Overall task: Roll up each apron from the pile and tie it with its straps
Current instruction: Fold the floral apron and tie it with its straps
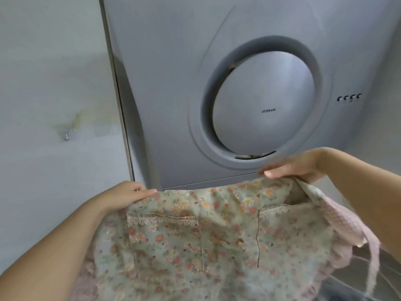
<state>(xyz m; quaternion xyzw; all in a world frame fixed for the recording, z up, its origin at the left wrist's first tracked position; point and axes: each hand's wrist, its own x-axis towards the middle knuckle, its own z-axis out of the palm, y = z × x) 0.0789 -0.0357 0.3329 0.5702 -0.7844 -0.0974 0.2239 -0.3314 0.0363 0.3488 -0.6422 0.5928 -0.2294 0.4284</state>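
1. The left hand (128,195) pinched the top edge of a floral apron (195,240), held up and spread.
2. The right hand (295,167) gripped the same edge further along.
3. A pink strap (372,263) hung at the right.
4. Behind stood a grey range hood (173,83) marked ROBAM, beside a stained wall (54,83).

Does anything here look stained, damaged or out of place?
Yes: a yellowish stain spreads on the grey wall left of the range hood, just above a small metal peg. The floral apron looks undamaged.
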